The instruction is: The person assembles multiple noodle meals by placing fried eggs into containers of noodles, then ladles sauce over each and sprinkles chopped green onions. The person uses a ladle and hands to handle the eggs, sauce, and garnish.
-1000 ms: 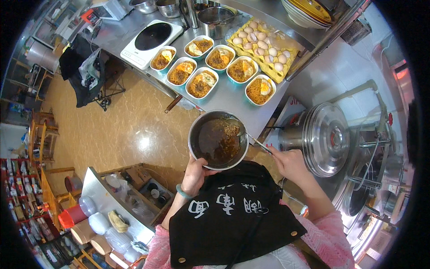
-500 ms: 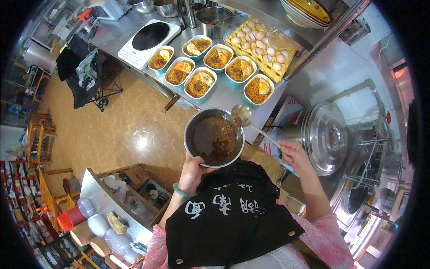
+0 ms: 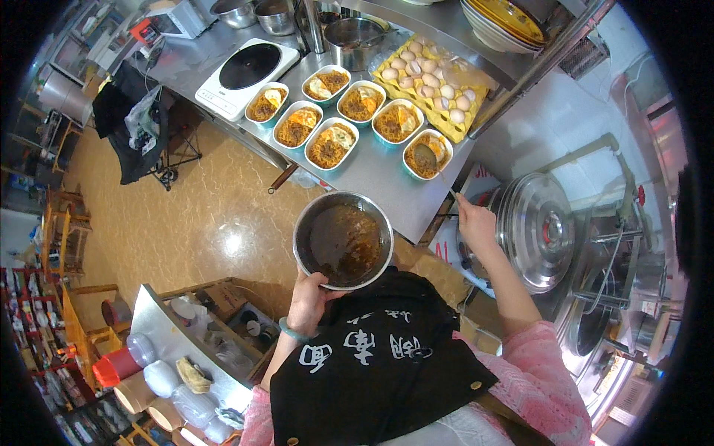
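Note:
My left hand (image 3: 307,301) grips the rim of a round metal bowl (image 3: 300,223) in front of my apron. Dark brown sauce (image 3: 331,241) with bits of minced topping lies inside it. My right hand (image 3: 477,225) is closed round the handle of a ladle (image 3: 426,155), whose head is over the nearest right noodle bowl (image 3: 407,165). Whether the ladle touches the noodles I cannot tell. Several other teal-and-white bowls of noodles, including a front middle one (image 3: 331,146), stand on the steel counter (image 3: 387,197), topped with fried egg and brown mince.
Behind the bowls are a yellow tray of eggs (image 3: 416,82), a metal pot (image 3: 349,44) and a white induction cooker (image 3: 245,74). A large lidded steel pot (image 3: 539,230) stands at my right. An open-topped cabinet (image 3: 186,342) with containers is at lower left.
My right hand has carried the ladle from beside the metal bowl forward to the right-hand noodle bowl. My left hand has shifted the metal bowl slightly left and nearer to me.

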